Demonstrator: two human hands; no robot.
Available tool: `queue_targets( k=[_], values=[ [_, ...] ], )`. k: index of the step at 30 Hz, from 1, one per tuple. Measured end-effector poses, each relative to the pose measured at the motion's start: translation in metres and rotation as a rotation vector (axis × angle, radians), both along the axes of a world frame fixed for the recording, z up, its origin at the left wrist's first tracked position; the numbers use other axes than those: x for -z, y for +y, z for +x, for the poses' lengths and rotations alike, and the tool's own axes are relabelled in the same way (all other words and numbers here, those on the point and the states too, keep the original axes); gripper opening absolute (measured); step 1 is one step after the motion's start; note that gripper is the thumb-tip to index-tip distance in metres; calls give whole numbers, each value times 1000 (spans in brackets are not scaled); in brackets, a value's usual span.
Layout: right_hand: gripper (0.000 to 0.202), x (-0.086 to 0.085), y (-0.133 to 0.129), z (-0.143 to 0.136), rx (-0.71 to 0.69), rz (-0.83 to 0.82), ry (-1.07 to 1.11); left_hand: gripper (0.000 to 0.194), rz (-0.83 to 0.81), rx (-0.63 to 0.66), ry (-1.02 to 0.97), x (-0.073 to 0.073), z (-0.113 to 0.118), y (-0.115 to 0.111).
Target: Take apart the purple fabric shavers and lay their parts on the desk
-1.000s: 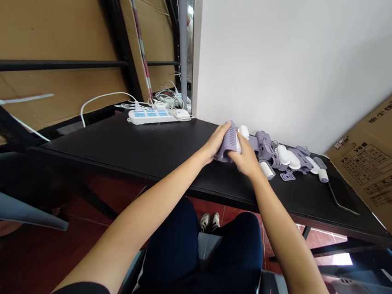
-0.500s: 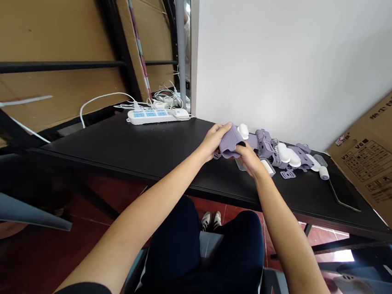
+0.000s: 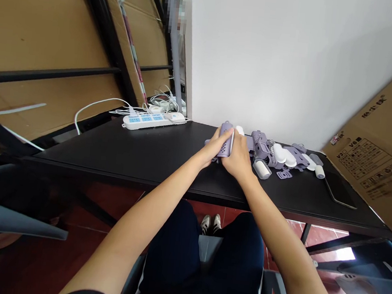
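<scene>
Between both hands, just above the black table, is a purple plastic housing (image 3: 224, 143) with small holes in its side and a white edge showing on its right. My left hand (image 3: 211, 149) is closed around its left side, thumb along the perforated face. My right hand (image 3: 238, 156) wraps the other side, its back towards me and most fingers hidden. Close to the right wrist lies a clear case with a white roll-like piece (image 3: 262, 168). A white rounded part (image 3: 239, 130) shows partly behind the right hand.
Purple plastic parts (image 3: 262, 147), white rounded pieces (image 3: 284, 156) and a small white cylinder (image 3: 319, 172) are heaped along the wall. A dark flat device (image 3: 340, 191) lies by a cardboard box (image 3: 372, 154) at right. A power strip (image 3: 154, 121) with cables sits back left.
The purple housing has been turned so its perforated side faces me. My right hand has shifted from under its opening to its right side, and the clear case is more exposed.
</scene>
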State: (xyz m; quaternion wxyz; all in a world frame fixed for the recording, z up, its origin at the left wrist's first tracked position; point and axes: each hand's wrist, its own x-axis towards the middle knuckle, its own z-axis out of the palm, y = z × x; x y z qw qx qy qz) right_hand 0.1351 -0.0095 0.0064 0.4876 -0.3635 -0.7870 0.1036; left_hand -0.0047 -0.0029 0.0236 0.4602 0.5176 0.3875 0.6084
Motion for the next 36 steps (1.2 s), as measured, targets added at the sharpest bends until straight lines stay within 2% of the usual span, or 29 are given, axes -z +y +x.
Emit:
queue_targets(
  k=[3, 6, 9, 12, 16, 18, 20, 24, 27, 31, 34, 36],
  values=[
    [94, 0, -6, 7, -218, -87, 0, 65, 27, 37, -58, -3, 0, -8],
    [80, -5, -10, 9, -435, -340, 389, 72, 169, 6, -19, -2, 0, -13],
    [60, -13, -17, 0, -416, -612, 801, 89, 376, -159, 226, 5, 1, -14],
    [52, -20, -27, -7, -422, -851, 952, 107, 631, -303, 595, 13, 0, -19],
    [38, -21, -44, 4, -528, -983, 1119, 109, 1092, -307, 924, 18, -7, -32],
    [37, -20, -52, 16, -579, -1060, 1081, 108, 1275, -292, 978, 18, -8, -36],
    [40, -20, -56, 27, -600, -1112, 1041, 104, 1371, -249, 1002, 17, -5, -37],
    [45, -24, -59, 32, -574, -1104, 1083, 88, 1415, -235, 994, 16, 5, -34],
    [50, -24, -58, 24, -601, -1037, 1116, 85, 1464, -299, 951, 18, 9, -34],
    [63, -16, -53, 17, -650, -1039, 1077, 84, 1481, -361, 948, 25, 7, -35],
    [60, -9, -47, 16, -718, -1062, 1043, 81, 1463, -351, 988, 33, 4, -32],
    [54, -7, -44, 16, -737, -1069, 1006, 78, 1380, -338, 1067, 38, 3, -29]
  ],
)
